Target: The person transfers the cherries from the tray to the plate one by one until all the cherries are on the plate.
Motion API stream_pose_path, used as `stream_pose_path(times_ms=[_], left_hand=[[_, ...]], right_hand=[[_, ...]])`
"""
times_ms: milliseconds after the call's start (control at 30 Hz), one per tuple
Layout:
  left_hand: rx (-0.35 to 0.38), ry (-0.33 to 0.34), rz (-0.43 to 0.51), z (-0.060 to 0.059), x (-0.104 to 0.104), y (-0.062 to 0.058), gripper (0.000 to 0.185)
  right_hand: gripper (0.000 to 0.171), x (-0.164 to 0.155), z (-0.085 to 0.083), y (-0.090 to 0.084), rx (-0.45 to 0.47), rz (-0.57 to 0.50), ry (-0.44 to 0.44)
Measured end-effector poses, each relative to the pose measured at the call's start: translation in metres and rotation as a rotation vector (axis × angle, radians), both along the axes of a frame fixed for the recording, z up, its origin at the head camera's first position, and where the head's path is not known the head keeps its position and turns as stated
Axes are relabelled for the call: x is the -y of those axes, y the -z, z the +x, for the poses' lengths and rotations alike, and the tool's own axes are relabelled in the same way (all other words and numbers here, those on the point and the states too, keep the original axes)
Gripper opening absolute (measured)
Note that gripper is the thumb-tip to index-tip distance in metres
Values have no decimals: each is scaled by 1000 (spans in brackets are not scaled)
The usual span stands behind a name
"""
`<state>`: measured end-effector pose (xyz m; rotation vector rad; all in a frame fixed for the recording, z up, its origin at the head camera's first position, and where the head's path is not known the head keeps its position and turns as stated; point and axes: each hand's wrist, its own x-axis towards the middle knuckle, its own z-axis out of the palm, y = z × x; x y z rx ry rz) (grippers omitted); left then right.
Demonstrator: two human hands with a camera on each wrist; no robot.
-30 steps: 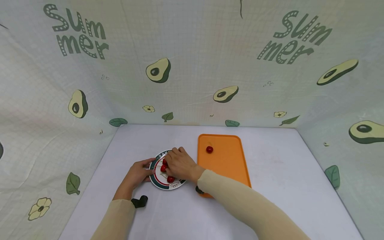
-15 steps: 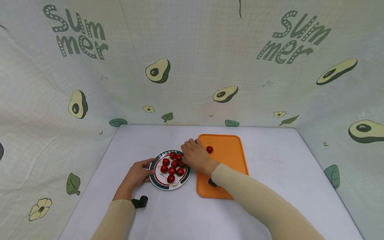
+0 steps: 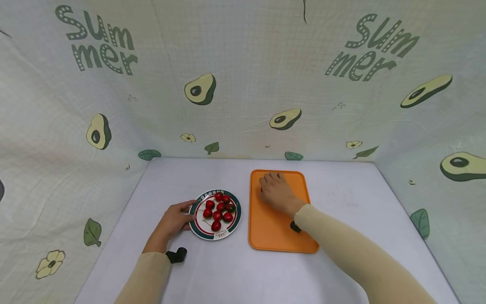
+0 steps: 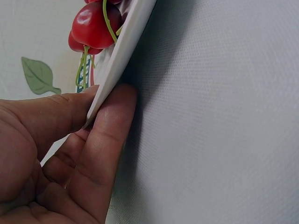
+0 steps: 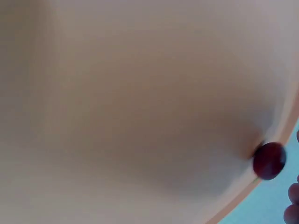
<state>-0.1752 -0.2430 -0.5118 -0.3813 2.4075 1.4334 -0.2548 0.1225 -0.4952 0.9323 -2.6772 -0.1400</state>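
A round white plate (image 3: 195, 226) with a green and red rim holds several red cherries (image 3: 218, 209). My left hand (image 3: 172, 219) pinches the plate's left rim, thumb on top and fingers beneath, as the left wrist view shows at the rim (image 4: 125, 49) beside a stemmed cherry (image 4: 91, 25). My right hand (image 3: 277, 192) hovers knuckles-up over the far part of the orange tray (image 3: 273, 230), its fingers curled down and hiding what lies under them. In the right wrist view one cherry (image 5: 269, 160) sits on the tray (image 5: 140, 116), a fingertip (image 5: 293, 207) just beside it.
The plate and tray stand side by side on a pale table (image 3: 360, 211). Avocado-print cloth walls (image 3: 243, 84) close in the back and both sides. A black strap piece (image 3: 176, 255) sits at my left wrist.
My right hand left the plate and moved right and farther away, over the tray, now covering the spot where a single cherry lay. The left hand and plate stayed put.
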Motion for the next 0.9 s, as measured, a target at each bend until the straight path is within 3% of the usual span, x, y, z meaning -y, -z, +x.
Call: stream_pose_path(times_ms=[900], left_hand=[[4,-24,4,-2,0,5,61]], right_hand=[[32,-15,-8,16,9,123,36]])
